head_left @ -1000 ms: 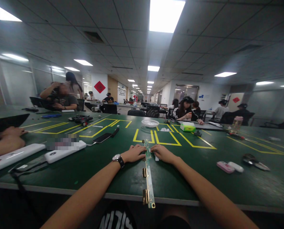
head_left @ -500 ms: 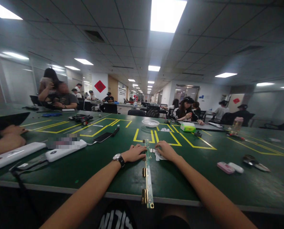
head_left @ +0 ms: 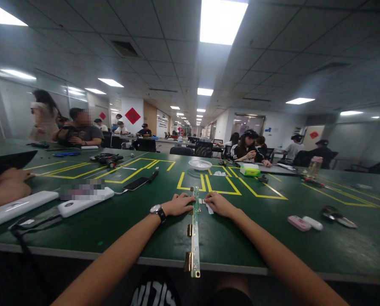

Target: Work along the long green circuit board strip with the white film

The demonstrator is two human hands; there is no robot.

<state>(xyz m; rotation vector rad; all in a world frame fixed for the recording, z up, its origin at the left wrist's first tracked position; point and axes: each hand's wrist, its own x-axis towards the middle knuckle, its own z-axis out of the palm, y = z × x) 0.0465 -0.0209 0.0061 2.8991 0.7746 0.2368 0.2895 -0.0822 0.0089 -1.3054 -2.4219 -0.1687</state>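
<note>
A long, narrow circuit board [head_left: 195, 238] with copper-coloured flaps along its left side lies lengthwise, its near end over the table's front edge. My left hand [head_left: 180, 205], with a watch on the wrist, holds the board's left edge near the far end, fingertips and thumb against it. To the right of the board, my right hand [head_left: 221, 205] has its fingers pinched at a small white strip [head_left: 210, 209]. A pale tab reaches from those fingertips toward the board; whether it touches is too small to tell.
White power banks [head_left: 86, 201] and a phone [head_left: 136, 183] lie to the left, near another person's hand [head_left: 12, 180]. Ahead is a clear plastic bowl [head_left: 200, 164]. A green tissue pack [head_left: 250, 171], a pink case [head_left: 298, 223] and a shiny metal tool [head_left: 338, 216] are on the right.
My right hand has closed its fingers more and turned inward on the white strip, less of which shows. The board's near end has swung slightly left. My left hand stays at the board.
</note>
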